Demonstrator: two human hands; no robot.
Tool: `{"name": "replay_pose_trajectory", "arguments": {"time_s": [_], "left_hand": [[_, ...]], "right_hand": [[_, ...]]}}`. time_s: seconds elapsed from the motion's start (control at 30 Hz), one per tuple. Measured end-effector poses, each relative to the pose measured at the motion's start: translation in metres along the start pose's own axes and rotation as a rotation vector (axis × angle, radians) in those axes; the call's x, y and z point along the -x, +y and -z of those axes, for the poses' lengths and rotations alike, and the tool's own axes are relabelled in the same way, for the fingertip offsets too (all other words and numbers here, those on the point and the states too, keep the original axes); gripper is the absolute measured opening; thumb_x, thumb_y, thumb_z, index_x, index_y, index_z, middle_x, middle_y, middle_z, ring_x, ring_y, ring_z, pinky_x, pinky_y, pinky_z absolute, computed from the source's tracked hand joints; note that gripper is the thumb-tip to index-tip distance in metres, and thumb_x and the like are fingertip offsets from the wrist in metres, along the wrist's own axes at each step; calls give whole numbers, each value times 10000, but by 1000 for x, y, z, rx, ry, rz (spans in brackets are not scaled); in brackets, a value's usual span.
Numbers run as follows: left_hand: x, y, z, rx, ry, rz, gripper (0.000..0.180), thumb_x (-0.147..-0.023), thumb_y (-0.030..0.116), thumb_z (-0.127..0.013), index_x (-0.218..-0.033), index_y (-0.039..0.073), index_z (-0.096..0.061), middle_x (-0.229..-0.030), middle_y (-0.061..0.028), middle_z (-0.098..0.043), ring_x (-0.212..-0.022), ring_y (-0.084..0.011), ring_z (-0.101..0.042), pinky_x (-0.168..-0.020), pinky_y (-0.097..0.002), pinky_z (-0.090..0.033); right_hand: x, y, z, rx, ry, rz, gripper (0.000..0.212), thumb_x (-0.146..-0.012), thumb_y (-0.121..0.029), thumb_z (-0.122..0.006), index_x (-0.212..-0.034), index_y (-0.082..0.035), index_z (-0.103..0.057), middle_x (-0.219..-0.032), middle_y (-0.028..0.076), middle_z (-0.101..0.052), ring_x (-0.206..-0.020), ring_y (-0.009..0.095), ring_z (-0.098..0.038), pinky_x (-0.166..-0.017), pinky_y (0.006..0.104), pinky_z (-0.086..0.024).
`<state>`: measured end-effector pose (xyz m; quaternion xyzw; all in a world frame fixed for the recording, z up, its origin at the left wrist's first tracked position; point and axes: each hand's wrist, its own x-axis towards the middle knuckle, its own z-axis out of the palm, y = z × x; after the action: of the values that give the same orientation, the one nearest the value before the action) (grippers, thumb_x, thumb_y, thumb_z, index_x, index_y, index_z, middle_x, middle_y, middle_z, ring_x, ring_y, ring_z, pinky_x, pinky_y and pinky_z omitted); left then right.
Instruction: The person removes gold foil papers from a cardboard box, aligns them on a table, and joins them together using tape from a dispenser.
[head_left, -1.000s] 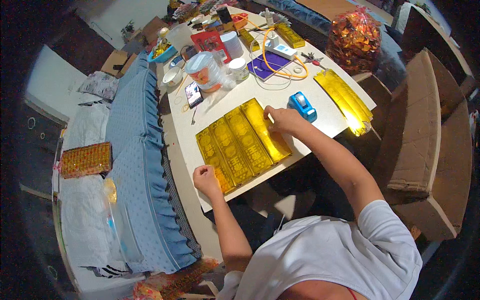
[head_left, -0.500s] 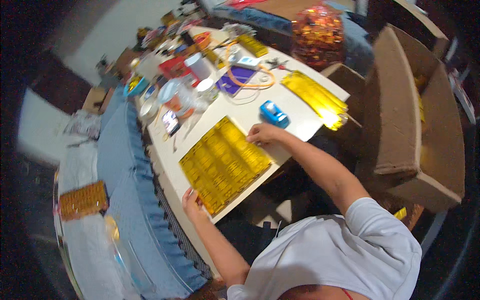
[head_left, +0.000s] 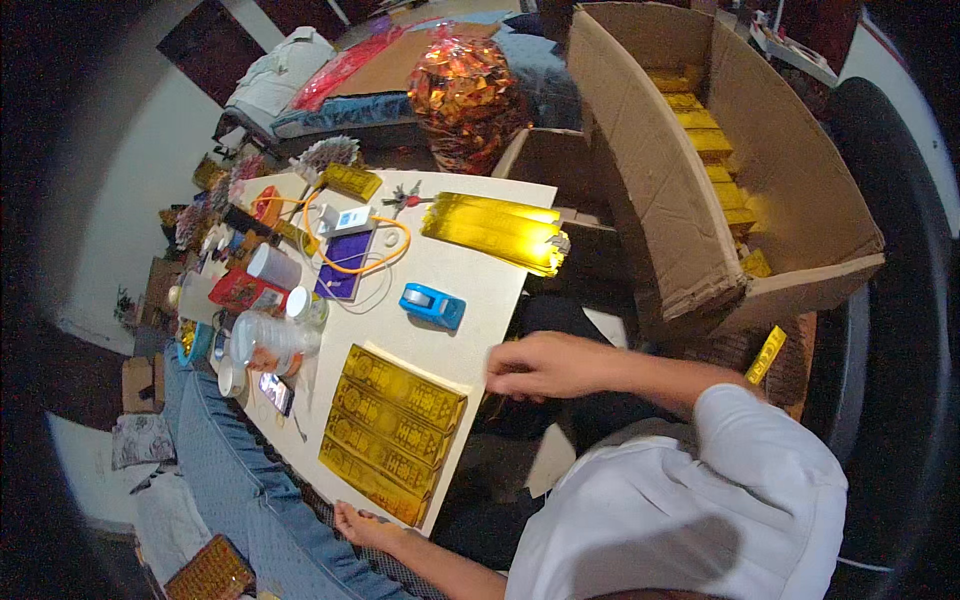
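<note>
A gold sheet (head_left: 390, 430) printed with dark patterns in bands lies flat on the white table (head_left: 490, 330) at its near edge. My right hand (head_left: 535, 365) hovers past the table edge, just right of the sheet's far corner; its fingers point down and are blurred, so any held thing is hidden. By the sheet's near left corner, at the table's rim, rests my left hand (head_left: 368, 526), fingers loosely apart and nothing visible in them. Beyond the sheet sits a blue tape dispenser (head_left: 432, 306). Farther back lies a fanned stack of shiny gold strips (head_left: 490, 230).
Plastic tubs (head_left: 265, 340), a lit phone (head_left: 275, 393) and an orange cable (head_left: 380, 268) crowd the table's left side. A tall cardboard box (head_left: 660, 190) with gold bundles stands at right. Behind the table is a bag of orange-gold foil (head_left: 465, 100).
The view has turned to the right. My right hand has left the sheet and moved past the table edge. My left hand has come away from the sheet's corner.
</note>
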<state>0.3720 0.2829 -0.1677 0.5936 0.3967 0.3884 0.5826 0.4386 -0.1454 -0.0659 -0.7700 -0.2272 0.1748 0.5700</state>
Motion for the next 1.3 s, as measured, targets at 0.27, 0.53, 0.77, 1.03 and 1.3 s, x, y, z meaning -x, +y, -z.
{"name": "replay_pose_trajectory", "arguments": {"time_s": [0.27, 0.53, 0.77, 1.03, 1.3], "left_hand": [[50, 54, -81, 70, -347, -155, 230, -973, 246, -596, -1102, 56, -612, -789, 44, -498, -643, -44, -414, -558, -184, -332], [95, 29, -108, -96, -612, -266, 207, -998, 156, -549, -1145, 25, -612, -808, -10, -538, -693, -99, -460, -634, -239, -411], [100, 13, -44, -378, -401, -460, 256, -1009, 204, -553, -1143, -10, -593, -833, -30, -545, -698, -114, -486, -616, -256, -434], [114, 7, -16, -296, -291, -265, 274, -996, 210, -558, -1178, 10, -601, -883, -44, -592, -713, -124, -504, -618, -246, -436], [134, 17, -48, -162, -372, -272, 214, -983, 196, -602, -1093, 13, -612, -815, -12, -549, -700, -97, -501, -631, -243, -445]], "right_hand": [[173, -105, 129, -312, -359, 6, 363, -929, -271, -680, -1163, -2, -618, -889, 55, -658, -813, 107, -621, -720, 251, -501], [194, 23, 315, 197, 662, -328, 471, -964, -525, -544, -1112, -82, -604, -863, 20, -584, -747, 67, -577, -618, 258, -520], [257, 199, 367, 250, 341, -1031, 649, -948, -631, -457, -1256, -61, -489, -1030, 69, -476, -886, 194, -481, -741, 382, -443], [268, 287, 353, -49, 471, -969, 859, -886, -714, -466, -1455, -95, -290, -1428, 112, -214, -1293, 269, -198, -1037, 485, -217], [253, 304, 333, -345, 463, -847, 1012, -830, -783, -467, -1542, -119, -193, -1601, 123, -86, -1470, 297, -70, -1170, 528, -122]]}}
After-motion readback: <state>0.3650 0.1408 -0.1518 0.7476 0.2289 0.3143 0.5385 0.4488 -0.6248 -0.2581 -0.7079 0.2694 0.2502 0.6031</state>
